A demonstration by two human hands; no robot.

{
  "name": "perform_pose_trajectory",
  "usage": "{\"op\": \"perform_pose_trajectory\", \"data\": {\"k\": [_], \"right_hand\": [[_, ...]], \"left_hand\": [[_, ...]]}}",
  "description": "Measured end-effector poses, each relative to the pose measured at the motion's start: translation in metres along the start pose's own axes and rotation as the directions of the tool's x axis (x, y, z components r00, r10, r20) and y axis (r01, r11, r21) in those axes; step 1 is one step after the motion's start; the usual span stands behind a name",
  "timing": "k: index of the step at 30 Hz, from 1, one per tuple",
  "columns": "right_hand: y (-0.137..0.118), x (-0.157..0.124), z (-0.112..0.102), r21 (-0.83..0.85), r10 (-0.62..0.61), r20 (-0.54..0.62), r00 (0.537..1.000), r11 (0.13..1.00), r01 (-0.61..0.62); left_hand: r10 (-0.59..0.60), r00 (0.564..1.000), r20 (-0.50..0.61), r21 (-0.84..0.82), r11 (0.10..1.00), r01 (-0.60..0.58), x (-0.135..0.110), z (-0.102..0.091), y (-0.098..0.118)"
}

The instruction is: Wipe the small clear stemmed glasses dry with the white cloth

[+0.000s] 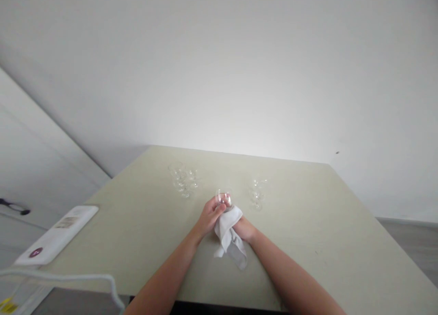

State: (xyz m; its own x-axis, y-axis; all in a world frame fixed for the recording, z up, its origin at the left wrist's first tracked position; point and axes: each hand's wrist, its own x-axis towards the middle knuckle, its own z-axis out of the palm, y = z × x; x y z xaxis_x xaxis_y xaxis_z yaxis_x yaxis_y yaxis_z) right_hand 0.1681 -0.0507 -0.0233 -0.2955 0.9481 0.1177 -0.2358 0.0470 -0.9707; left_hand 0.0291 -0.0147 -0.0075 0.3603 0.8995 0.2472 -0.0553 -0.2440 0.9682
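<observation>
Clear glass (224,199) above tabletop (301,201), gripped in left hand (207,214). White cloth (227,227) hanging below clear glass, covering right hand's (243,228) fingers; cannot tell that grip. Glassware cluster (185,182) beyond clear glass, leftward; other glassware (256,194) to its right.

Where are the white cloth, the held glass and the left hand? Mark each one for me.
White cloth (226,227): head view, on the folds hanging below the glass.
Held glass (223,199): head view, on its clear bowl.
Left hand (208,216): head view, on the back of the hand.
</observation>
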Motion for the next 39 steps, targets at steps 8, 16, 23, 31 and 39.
{"op": "perform_pose_trajectory", "data": {"k": [8, 16, 23, 31, 39], "right_hand": [[0.004, 0.001, -0.002, -0.035, -0.024, 0.009, 1.0, 0.999, 0.025], [0.006, 0.0, -0.004, -0.038, -0.032, 0.022, 0.999, 0.999, 0.033], [0.004, 0.0, -0.002, -0.042, -0.03, 0.045, 0.999, 0.999, 0.032], [0.011, 0.001, -0.007, -0.059, -0.006, 0.078, 0.997, 0.998, 0.011], [0.007, 0.001, -0.007, -0.062, -0.026, 0.083, 0.996, 0.998, 0.032]], "left_hand": [[0.033, 0.999, 0.003, 0.039, 0.999, -0.033, 0.001, -0.001, -0.004], [0.031, 0.999, 0.029, 0.043, 0.999, -0.032, 0.001, -0.001, -0.005], [0.061, 0.998, 0.034, 0.073, 0.995, -0.063, 0.001, -0.001, -0.003], [0.055, 0.998, 0.035, 0.095, 0.994, -0.058, 0.001, -0.002, -0.007], [0.084, 0.995, 0.06, 0.113, 0.989, -0.09, 0.001, -0.001, -0.001]]}}
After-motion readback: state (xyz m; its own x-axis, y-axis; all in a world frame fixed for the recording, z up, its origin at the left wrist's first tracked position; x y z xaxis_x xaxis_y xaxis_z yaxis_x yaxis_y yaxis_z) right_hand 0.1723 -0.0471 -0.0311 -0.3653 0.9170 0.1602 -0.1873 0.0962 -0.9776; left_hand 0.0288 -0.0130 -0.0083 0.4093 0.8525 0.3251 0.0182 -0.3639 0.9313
